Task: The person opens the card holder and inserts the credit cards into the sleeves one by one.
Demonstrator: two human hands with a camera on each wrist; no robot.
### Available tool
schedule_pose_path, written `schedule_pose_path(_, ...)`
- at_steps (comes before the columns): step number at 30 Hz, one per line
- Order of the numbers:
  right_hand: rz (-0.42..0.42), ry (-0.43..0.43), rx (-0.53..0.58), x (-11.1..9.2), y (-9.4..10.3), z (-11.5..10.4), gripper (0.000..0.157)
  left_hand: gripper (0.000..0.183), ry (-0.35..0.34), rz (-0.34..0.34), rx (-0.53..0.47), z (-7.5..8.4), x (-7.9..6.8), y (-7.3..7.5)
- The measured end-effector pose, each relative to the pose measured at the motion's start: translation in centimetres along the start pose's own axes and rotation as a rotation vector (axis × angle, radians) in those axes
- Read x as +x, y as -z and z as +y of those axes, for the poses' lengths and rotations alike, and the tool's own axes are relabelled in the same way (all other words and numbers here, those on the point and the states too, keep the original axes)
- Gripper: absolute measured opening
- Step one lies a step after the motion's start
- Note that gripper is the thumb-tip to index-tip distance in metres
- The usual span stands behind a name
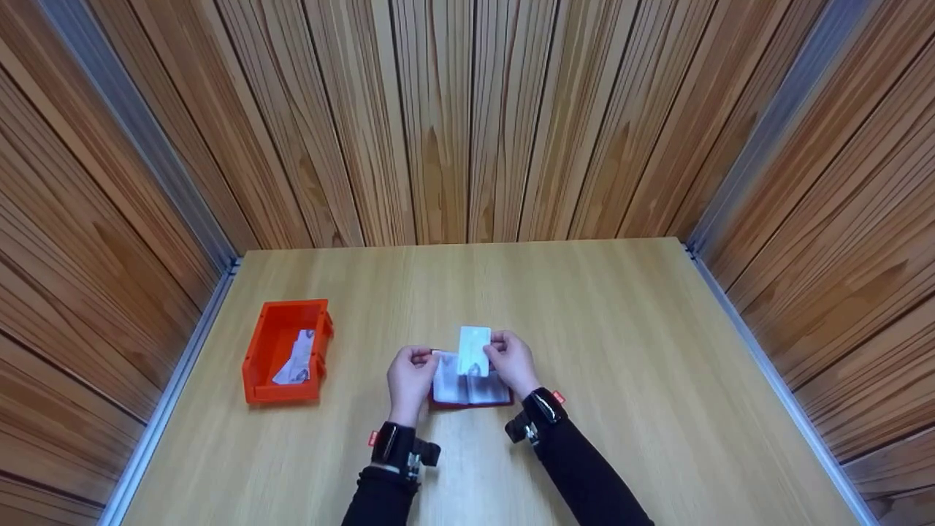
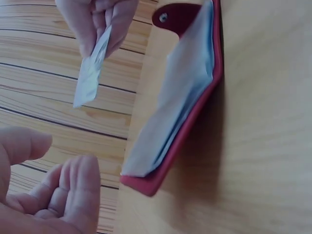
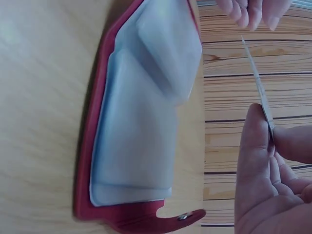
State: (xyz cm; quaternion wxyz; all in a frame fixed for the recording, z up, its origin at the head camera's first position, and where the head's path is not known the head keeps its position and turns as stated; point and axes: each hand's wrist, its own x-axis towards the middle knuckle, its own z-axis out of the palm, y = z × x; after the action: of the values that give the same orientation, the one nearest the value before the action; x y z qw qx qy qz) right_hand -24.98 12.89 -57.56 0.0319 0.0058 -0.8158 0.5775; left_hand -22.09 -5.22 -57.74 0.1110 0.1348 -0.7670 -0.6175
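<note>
A red card holder (image 3: 87, 180) with clear plastic sleeves (image 2: 187, 73) lies spread on the table. Its strap (image 2: 178, 17) with a metal snap sticks out at one end. Above the holder, my right hand (image 1: 513, 361) pinches a pale card (image 1: 474, 349) between thumb and fingers; the right wrist view shows this card edge-on. My left hand (image 1: 409, 380) is at the holder's left side, its fingers bent and thumb apart from them. In the left wrist view nothing shows between that thumb and the fingers.
An orange bin (image 1: 281, 393) stands on the left of the table, with pale card-like pieces (image 1: 298, 358) inside. Wooden plank walls (image 1: 438, 124) enclose the table (image 1: 599, 314) at the back and both sides, with metal rails (image 1: 785, 394) along the side edges.
</note>
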Motion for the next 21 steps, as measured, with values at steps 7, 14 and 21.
schedule_pose_path(7,0.024,-0.026,-0.164,0.3,0.4,0.9,0.018,0.031,0.012,-0.048,0.189,-0.8,0.7,0.4)
schedule_pose_path(14,0.008,-0.053,-0.201,0.3,0.5,1.3,0.017,0.037,0.077,-0.106,0.303,-1.4,1.0,0.4)
schedule_pose_path(21,0.005,-0.014,-0.276,0.3,0.5,1.3,0.018,0.030,0.067,-0.126,0.316,-1.8,1.0,0.3)
